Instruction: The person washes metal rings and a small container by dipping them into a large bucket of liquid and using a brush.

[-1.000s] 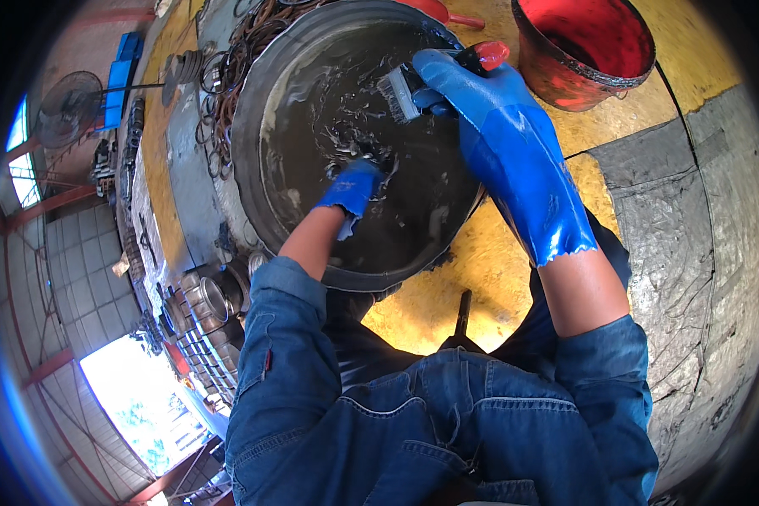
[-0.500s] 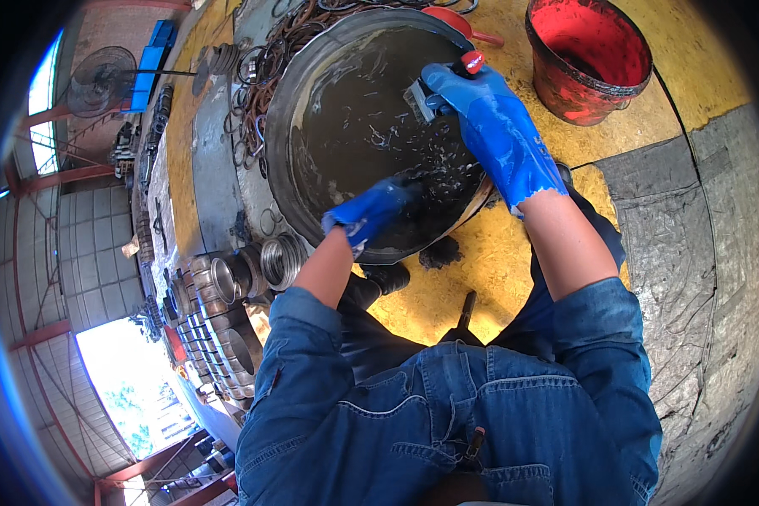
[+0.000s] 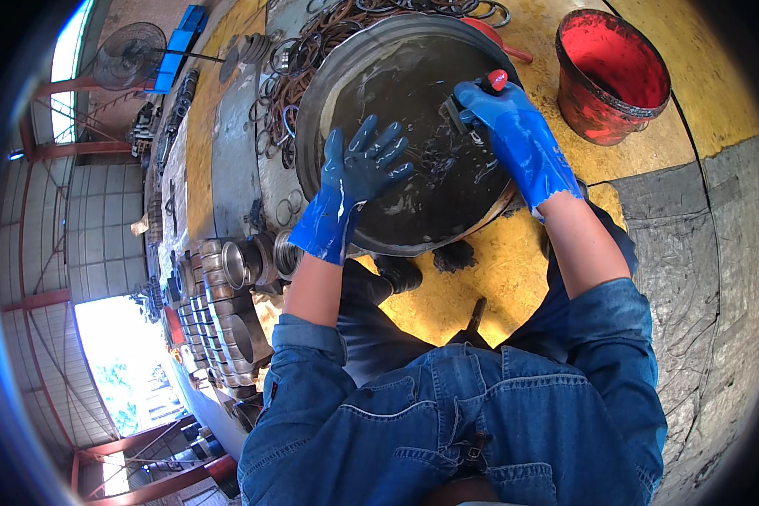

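Near the centre-left of the frame we are holding our left hand point(image 3: 358, 173) with gloved fingers spread apart and empty, hovering over the left part of the wide dark basin point(image 3: 312, 126) of oily liquid. To its right, at upper centre, our right hand point(image 3: 502, 126) is closing its fingers around a small brush point(image 3: 468, 101) with a red-tipped handle. The brush's long axis is running from upper right down to lower left, bristles pointing toward the left hand.

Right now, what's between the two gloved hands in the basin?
In the head view, only dark oily liquid with thin rings or wire bits lies between the open left hand and the right hand, which grips a brush, inside the basin.
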Motion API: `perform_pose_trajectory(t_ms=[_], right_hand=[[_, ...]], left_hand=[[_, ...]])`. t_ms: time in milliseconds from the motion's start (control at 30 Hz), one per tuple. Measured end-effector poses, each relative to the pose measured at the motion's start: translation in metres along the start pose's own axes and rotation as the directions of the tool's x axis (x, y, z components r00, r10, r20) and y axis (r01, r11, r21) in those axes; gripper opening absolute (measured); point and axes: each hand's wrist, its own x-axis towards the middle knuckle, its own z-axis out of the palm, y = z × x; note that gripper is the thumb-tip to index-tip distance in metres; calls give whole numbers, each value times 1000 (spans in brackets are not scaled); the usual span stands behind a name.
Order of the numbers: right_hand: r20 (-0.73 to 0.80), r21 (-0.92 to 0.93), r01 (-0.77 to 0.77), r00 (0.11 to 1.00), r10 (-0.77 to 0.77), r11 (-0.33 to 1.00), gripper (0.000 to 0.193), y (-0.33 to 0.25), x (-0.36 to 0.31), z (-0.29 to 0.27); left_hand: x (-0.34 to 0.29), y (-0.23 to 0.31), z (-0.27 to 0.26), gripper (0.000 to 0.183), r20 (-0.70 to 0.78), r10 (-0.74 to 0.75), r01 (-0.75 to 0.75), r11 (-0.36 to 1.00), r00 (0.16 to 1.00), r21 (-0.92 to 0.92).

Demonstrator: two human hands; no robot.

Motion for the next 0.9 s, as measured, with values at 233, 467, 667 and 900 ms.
perform_pose_trajectory(t_ms=[233,467,667,900], right_hand=[[134,-42,-19,991,25,999,33,44,51,12],[489,488,-183,867,-94,854,41,62,15,47],[135,-491,278,961,-243,826,29,88,33,65],[405,98,39,911,-76,994,30,81,26,68]], left_hand=[[7,-3,4,71,-96,34,-16,983,995,185],[19,-19,-2,58,-220,-16,28,998,975,48],[15,-26,-2,65,-186,10,17,989,982,144],[9,-25,-12,69,-251,48,-67,995,967,-67]])
